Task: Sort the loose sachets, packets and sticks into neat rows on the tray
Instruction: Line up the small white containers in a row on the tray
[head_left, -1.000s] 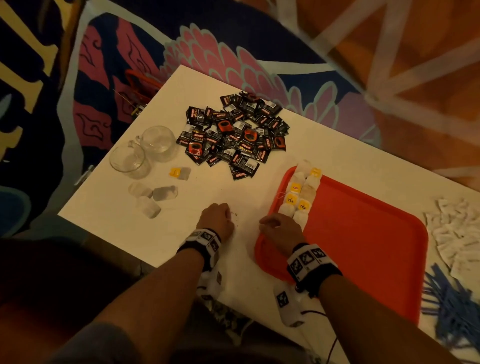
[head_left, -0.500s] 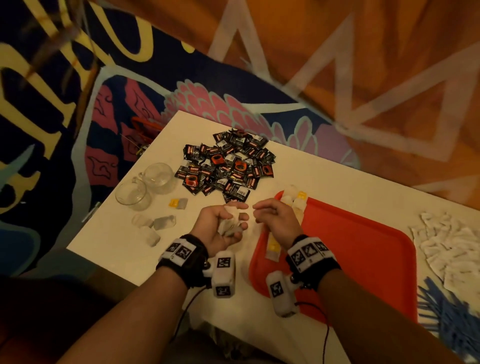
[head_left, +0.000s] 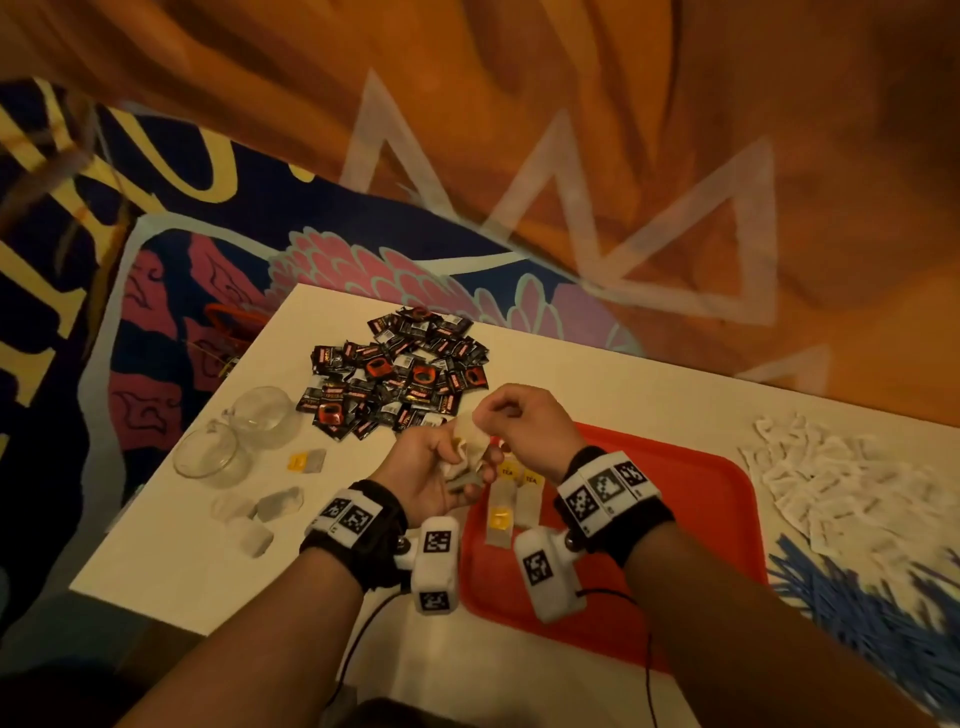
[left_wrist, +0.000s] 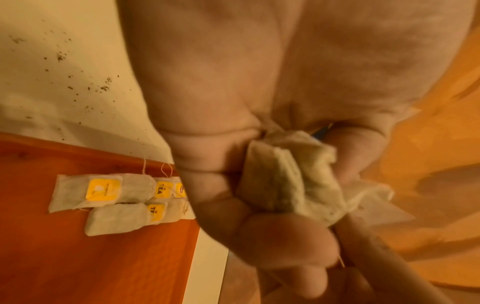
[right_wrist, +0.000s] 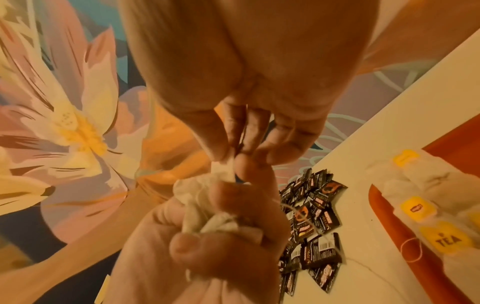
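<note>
- Left hand (head_left: 439, 470) clutches a bunch of pale paper tea bags (head_left: 467, 449) over the red plastic tray (head_left: 675, 525)'s edge.
- Right hand (head_left: 524, 421) pinches one bag's corner above that tray.

Tea bags (head_left: 511, 499) on tray (head_left: 675, 530), table's (head_left: 182, 545) right

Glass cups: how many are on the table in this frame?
2. One glass cup stands just left of the black sachet pile; the other sits beside it, nearer the person. None seems hidden.
</note>
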